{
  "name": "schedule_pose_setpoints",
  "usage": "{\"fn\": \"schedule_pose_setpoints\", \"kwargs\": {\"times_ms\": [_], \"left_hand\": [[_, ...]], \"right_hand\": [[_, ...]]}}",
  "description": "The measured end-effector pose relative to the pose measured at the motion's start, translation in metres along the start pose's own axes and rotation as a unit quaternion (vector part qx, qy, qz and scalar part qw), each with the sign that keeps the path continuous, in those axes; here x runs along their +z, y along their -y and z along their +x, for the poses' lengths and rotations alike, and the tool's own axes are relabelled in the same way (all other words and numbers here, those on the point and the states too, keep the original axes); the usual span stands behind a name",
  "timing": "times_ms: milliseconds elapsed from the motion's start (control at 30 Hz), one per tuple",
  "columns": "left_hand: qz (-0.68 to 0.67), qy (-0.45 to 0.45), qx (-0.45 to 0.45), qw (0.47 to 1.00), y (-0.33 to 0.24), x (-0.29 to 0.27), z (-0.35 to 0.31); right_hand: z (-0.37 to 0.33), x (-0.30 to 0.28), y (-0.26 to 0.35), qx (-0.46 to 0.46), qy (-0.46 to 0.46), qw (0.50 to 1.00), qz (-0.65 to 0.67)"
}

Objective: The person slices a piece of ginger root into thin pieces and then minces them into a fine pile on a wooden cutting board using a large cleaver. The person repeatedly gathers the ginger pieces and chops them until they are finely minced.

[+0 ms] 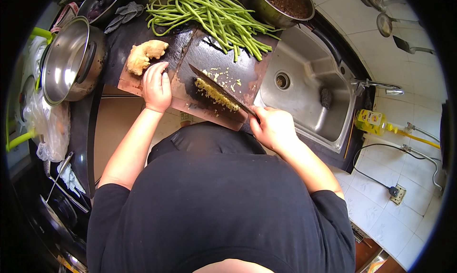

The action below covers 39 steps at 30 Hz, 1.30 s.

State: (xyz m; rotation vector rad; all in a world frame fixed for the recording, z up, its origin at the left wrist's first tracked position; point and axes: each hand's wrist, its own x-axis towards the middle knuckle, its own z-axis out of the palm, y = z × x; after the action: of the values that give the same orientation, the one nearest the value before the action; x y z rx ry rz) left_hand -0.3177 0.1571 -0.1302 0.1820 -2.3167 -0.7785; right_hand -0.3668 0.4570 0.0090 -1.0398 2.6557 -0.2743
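My right hand (274, 128) is closed round the handle of a kitchen knife (220, 88), whose dark blade slants away to the upper left. Along the blade's near side lies a heap of finely minced yellowish bits (212, 95), with more crumbs scattered beyond it. My left hand (158, 88) rests flat at the front edge of the dark worktop (183, 90), fingers stretched out and holding nothing. Just past its fingertips sits a knobbly piece of ginger (145, 55). A pile of long green beans (209, 16) spreads across the back of the worktop.
On the right is a steel sink (304, 73) with a tap (381, 86); a yellow bottle (370, 122) stands beside it. A brown-filled pot (285, 4) is at the back. To the left are an open steel pot (66, 59), a grey cloth (124, 16) and plastic bags (50, 125).
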Motion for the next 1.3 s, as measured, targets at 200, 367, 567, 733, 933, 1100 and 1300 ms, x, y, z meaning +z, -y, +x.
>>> {"fn": "schedule_pose_setpoints", "kwargs": {"times_ms": [200, 367, 567, 733, 933, 1100, 1300], "left_hand": [[-0.002, 0.006, 0.007, 1.0, -0.001, 0.0, 0.001], [0.007, 0.004, 0.008, 1.0, 0.003, 0.002, -0.001], [0.001, 0.014, 0.005, 1.0, 0.003, 0.003, 0.0], [0.016, 0.018, 0.006, 1.0, 0.005, 0.001, -0.004], [0.015, 0.032, 0.005, 0.999, 0.004, 0.003, -0.003], [0.011, 0.027, 0.012, 1.0, 0.005, 0.003, -0.003], [0.012, 0.027, 0.014, 0.999, 0.005, 0.004, -0.003]], "right_hand": [[0.003, 0.004, -0.001, -0.006, 0.024, 1.0, -0.007], [-0.004, 0.005, 0.001, -0.036, -0.021, 0.999, 0.023], [-0.001, -0.003, 0.001, -0.018, 0.006, 1.0, -0.006], [0.002, 0.005, -0.006, -0.01, 0.005, 1.0, -0.011], [0.005, 0.007, -0.007, 0.014, -0.015, 1.0, -0.018], [0.003, -0.001, -0.001, 0.007, -0.012, 1.0, -0.01], [0.004, 0.001, 0.001, 0.006, 0.011, 1.0, -0.024]]}}
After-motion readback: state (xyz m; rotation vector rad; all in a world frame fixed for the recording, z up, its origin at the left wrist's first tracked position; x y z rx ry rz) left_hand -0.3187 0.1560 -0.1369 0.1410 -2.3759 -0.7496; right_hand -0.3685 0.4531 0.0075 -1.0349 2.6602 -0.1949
